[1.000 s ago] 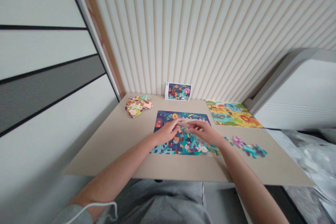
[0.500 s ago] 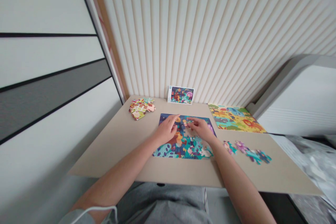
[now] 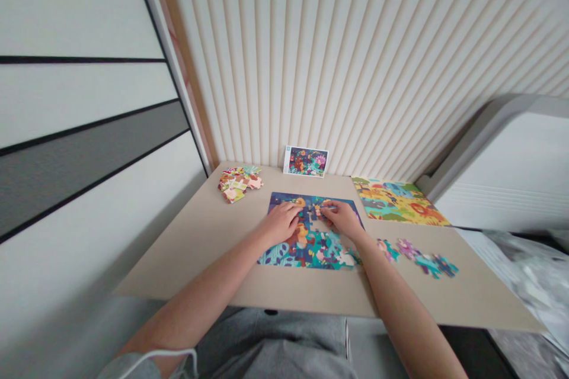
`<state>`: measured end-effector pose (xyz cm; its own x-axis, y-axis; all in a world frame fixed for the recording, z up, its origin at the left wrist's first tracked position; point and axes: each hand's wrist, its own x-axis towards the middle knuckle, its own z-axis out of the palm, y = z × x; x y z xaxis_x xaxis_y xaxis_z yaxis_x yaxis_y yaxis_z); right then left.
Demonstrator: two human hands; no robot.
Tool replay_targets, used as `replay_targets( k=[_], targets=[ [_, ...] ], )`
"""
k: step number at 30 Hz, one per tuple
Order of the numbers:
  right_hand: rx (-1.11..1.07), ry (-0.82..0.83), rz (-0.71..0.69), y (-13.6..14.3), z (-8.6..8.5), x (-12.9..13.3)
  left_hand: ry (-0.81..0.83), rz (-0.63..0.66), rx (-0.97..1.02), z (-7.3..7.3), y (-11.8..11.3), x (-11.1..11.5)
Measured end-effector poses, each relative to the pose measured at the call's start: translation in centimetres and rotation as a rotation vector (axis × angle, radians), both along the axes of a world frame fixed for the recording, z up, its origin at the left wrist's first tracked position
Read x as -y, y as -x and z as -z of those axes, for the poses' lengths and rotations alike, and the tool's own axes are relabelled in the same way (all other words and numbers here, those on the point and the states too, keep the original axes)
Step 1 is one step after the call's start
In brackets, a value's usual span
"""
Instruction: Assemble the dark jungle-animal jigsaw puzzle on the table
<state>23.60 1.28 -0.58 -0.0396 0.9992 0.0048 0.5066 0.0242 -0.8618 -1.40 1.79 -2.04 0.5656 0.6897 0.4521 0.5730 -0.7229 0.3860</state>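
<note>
A partly assembled jigsaw puzzle (image 3: 284,256) in dark blue, teal and orange lies in front of me, with a bare gap near its middle and upper right. My left hand (image 3: 281,222) rests on its left side, fingers lying over the pieces and holding nothing. At the upper right of the gap, my right hand (image 3: 343,218) pinches a small puzzle piece (image 3: 319,211) against the board; the fingertips partly cover it. Several loose pieces (image 3: 429,264) in teal and purple lie on the table to the right of my right forearm.
A reference picture card (image 3: 307,162) leans upright against the pleated curtain (image 3: 275,59). Another heap of puzzle pieces (image 3: 237,182) lies at the table's back left. A yellow animal puzzle (image 3: 400,200) lies at the back right. Clear plastic bags (image 3: 528,272) are beyond the beige table's (image 3: 195,254) right edge.
My left hand has lowered slightly, its raised fingers now down on the puzzle. My right hand has shifted a little up and right, with its fingertips at the upper right of the gap.
</note>
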Motion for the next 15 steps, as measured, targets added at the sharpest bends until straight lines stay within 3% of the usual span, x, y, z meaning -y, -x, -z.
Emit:
replay_targets(
  k=[7, 15],
  targets=[
    [0.12, -0.012, 0.045, 0.5, 0.4, -0.3, 0.004, 0.014, -0.03, 0.0, -0.1, 0.2],
    [0.383, -0.084, 0.092, 1.1, 0.3, -1.0, -0.072, 0.151, -0.133, -0.6, -0.1, 0.6]
  ],
)
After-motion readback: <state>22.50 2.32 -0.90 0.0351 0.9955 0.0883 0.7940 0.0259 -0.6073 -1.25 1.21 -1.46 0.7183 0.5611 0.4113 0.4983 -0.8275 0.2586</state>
